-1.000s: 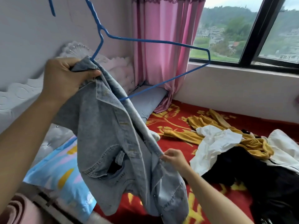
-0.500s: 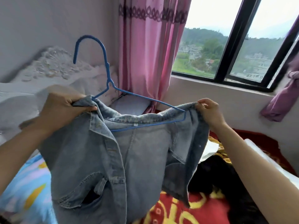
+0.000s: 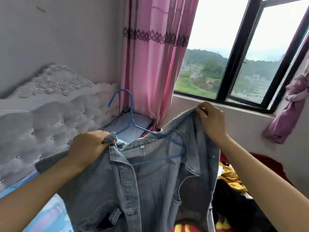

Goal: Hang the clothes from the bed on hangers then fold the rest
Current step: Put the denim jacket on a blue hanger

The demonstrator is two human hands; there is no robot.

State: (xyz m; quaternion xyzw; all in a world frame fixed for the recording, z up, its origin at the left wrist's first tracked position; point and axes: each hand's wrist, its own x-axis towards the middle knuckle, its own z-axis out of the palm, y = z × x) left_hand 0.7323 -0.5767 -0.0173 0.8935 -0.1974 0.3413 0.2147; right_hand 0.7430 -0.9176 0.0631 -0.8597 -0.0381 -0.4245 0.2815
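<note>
A light-blue denim jacket hangs at centre frame between the left hand, gripping one shoulder, and the right hand, pinching the other shoulder higher up. A blue wire hanger sits inside the neck, its hook rising above the collar. Behind stand a grey tufted headboard (far left), a pink fabric curtain and, to its right, a black-framed window. A crumpled yellow garment and a black garment lie on the red-covered bed, right of the jacket.

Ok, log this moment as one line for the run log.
step: fitting denim jacket on blue hanger | left hand: grips jacket collar | right hand: pinches jacket shoulder | pending: yellow garment, black garment on bed
</note>
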